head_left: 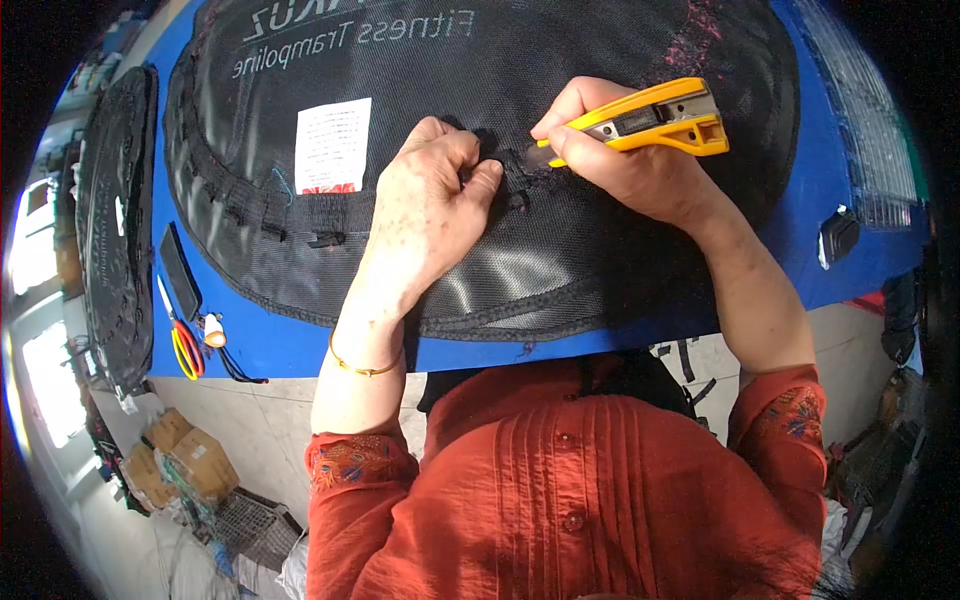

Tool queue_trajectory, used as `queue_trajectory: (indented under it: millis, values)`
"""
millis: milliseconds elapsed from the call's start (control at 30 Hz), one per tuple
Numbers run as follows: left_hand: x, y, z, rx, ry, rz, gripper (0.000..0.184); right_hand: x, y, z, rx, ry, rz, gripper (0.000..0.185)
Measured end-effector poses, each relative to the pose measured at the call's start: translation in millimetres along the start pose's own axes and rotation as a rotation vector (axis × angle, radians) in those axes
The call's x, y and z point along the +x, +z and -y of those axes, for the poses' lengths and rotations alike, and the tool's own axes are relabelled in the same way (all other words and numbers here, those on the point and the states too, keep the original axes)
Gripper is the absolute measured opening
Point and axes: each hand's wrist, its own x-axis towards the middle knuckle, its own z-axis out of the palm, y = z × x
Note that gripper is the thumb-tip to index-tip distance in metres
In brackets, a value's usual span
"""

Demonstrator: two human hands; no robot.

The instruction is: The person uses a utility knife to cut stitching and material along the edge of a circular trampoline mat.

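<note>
Lying on the blue table (270,342), the black mesh (440,85) (probably light, pliable, best held by its edge straps) appears pinched in the left hand (430,190), while the right hand (635,172) grips the yellow cutter (662,112).

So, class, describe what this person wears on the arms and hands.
The left sleeve and right sleeve are red, with blue and orange embroidery near their edges. A thin gold-coloured bracelet circles the left forearm. The left hand and right hand are ungloved.
</note>
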Motion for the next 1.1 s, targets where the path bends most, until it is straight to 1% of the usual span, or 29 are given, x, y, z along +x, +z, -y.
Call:
queue_trajectory:
  millis: [67, 167, 200, 267, 400, 467, 500, 567, 667, 833, 867, 1000, 1067, 1100]
  values:
    - [0, 0, 1, 0.007, 0.012, -0.004, 0.015, -3, 2, -8, -0.188, -0.222, -0.066, 0.008]
    - [0, 0, 1, 0.017, 0.029, -0.009, 0.015, -2, 4, -7, -0.264, -0.235, -0.100, 0.008]
    - [0, 0, 1, 0.020, 0.033, -0.011, 0.015, -1, 5, -6, -0.264, -0.235, -0.100, 0.008]
    - [-1, 0, 0, 0.013, 0.023, -0.011, 0.015, -1, 7, -1, -0.095, -0.084, -0.071, 0.007]
    - [-1, 0, -1, -0.004, 0.000, -0.010, 0.015, -1, 5, 1, -0.081, -0.020, -0.066, 0.008]
    - [-1, 1, 0, -0.002, 0.012, -0.016, 0.015, 0, 4, -7, -0.308, -0.333, -0.094, 0.009]
    - [-1, 1, 0, 0.001, 0.024, -0.021, 0.015, -1, 4, -4, -0.306, -0.333, -0.093, 0.009]
    - [-1, 0, -1, 0.002, 0.024, -0.020, 0.015, -1, 5, 5, -0.047, -0.065, -0.058, 0.010]
    - [-1, 0, 1, 0.003, 0.030, -0.017, 0.014, 0, 5, 3, -0.028, -0.039, -0.096, 0.012]
    - [-1, 0, 0, 0.007, 0.034, -0.012, 0.014, -1, 7, 1, -0.048, -0.103, -0.087, 0.012]
    - [-1, 0, 1, 0.009, 0.039, -0.014, 0.014, -1, 8, 1, -0.050, -0.131, -0.097, 0.020]
    - [-1, 0, 1, 0.008, 0.036, -0.018, 0.014, 0, 8, 2, -0.066, -0.103, -0.085, 0.017]
    - [-1, 0, 1, 0.012, 0.036, -0.015, 0.014, 0, 9, -1, -0.183, -0.200, -0.083, 0.014]
    - [-1, 0, 1, 0.016, 0.034, -0.012, 0.014, 0, 8, 0, -0.183, -0.200, -0.083, 0.014]
